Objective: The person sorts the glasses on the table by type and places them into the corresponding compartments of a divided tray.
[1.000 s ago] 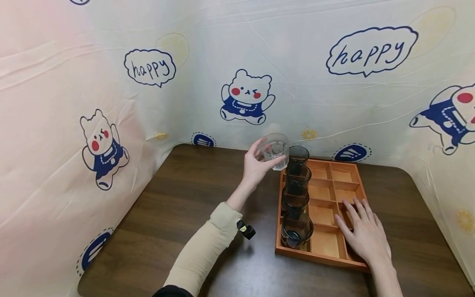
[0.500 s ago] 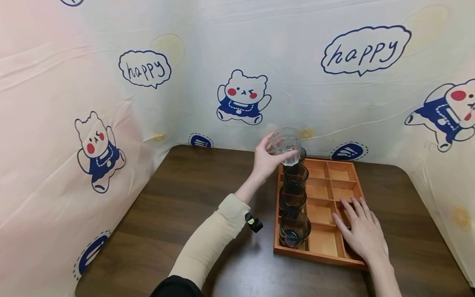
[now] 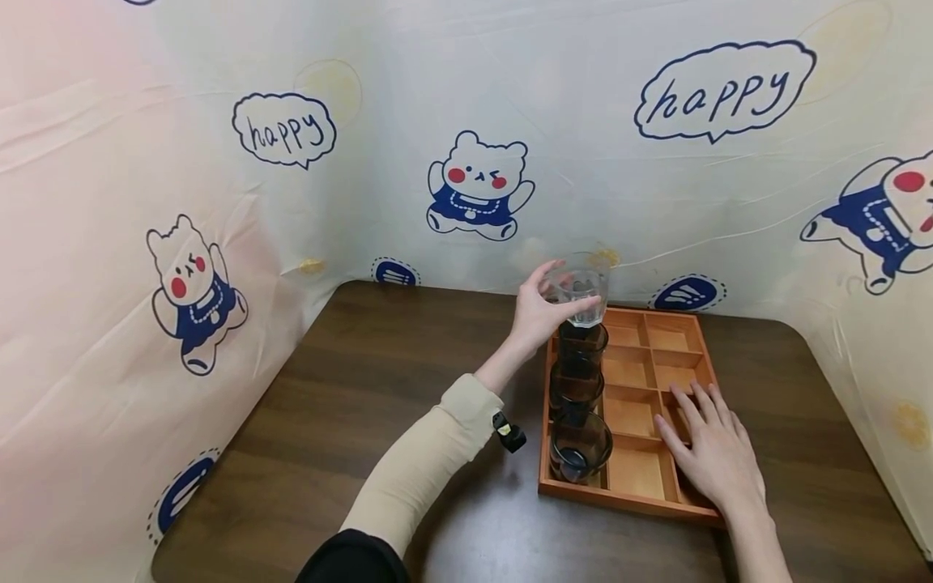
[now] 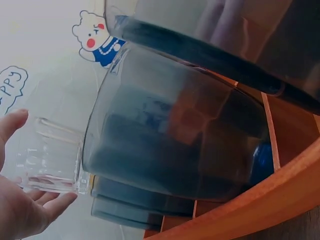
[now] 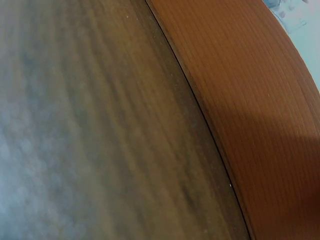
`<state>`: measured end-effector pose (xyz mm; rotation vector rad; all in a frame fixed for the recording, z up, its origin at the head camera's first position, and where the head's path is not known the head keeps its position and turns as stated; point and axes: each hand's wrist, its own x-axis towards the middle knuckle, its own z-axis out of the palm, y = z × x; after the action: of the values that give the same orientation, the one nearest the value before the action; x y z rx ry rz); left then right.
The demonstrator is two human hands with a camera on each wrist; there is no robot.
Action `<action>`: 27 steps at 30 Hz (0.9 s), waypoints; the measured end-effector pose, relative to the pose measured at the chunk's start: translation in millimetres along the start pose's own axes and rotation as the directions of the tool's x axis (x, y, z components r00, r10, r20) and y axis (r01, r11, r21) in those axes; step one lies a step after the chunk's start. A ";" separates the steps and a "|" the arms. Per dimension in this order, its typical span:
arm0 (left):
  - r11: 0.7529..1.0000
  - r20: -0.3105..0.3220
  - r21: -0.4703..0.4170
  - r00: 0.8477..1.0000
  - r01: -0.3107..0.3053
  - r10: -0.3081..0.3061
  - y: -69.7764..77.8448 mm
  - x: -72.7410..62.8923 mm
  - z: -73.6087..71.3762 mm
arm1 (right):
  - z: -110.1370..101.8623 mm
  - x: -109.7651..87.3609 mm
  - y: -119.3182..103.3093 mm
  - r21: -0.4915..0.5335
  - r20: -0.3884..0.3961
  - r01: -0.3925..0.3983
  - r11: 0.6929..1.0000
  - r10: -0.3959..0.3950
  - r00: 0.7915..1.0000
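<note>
My left hand [image 3: 538,314] grips a clear drinking glass [image 3: 583,293] between thumb and fingers, above the back left of a wooden tray [image 3: 632,504] with square compartments. In the left wrist view the clear glass [image 4: 52,162] lies between my spread thumb and fingers, beyond the dark glasses. Smoky dark glasses [image 3: 581,449] stand in a column along the tray's left side. The rearmost dark one is hidden behind the held glass. My right hand [image 3: 717,453] rests with fingers spread on the tray's right side, touching its dividers. No part of that hand shows in the right wrist view.
The tray sits on a dark brown wooden table [image 3: 379,380], its side wall [image 5: 240,100] close in the right wrist view. A printed curtain [image 3: 350,202] surrounds the table behind and on the left. A small black device [image 3: 509,433] is on the left sleeve.
My left hand has moved right with the clear glass, from beside the rearmost dark glass to over it. My right hand stays in place on the tray.
</note>
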<state>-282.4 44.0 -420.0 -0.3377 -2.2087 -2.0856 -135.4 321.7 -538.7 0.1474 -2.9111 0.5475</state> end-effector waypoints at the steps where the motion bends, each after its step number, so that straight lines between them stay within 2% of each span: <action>1: 1.000 -0.001 0.002 1.000 0.002 -0.002 0.0 1.2 1.0 | -0.1 0.4 -0.9 0.001 -0.001 0.001 1.000 -0.001 1.000; 4: 1.000 -0.011 0.004 1.000 0.028 -0.028 -0.5 5.2 5.4 | 0.6 1.2 -2.0 0.004 -0.002 0.007 1.000 -0.007 1.000; 8: 0.998 0.021 -0.001 0.998 0.065 -0.065 -1.3 10.4 13.2 | 1.6 -0.1 -1.4 0.005 -0.002 0.001 1.000 -0.001 1.000; 18: 0.997 0.099 -0.012 0.993 0.072 -0.070 2.5 18.4 24.7 | 0.0 1.2 2.7 -0.001 0.005 0.007 1.000 -0.007 1.000; 27: 0.994 0.143 -0.008 0.984 0.107 -0.105 6.6 24.8 34.9 | -0.6 2.1 1.4 0.005 0.019 -0.004 1.000 0.004 1.000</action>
<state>-302.0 81.5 -410.7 -0.3899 -2.3401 -2.1979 -137.5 323.2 -538.2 0.1482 -2.9292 0.5577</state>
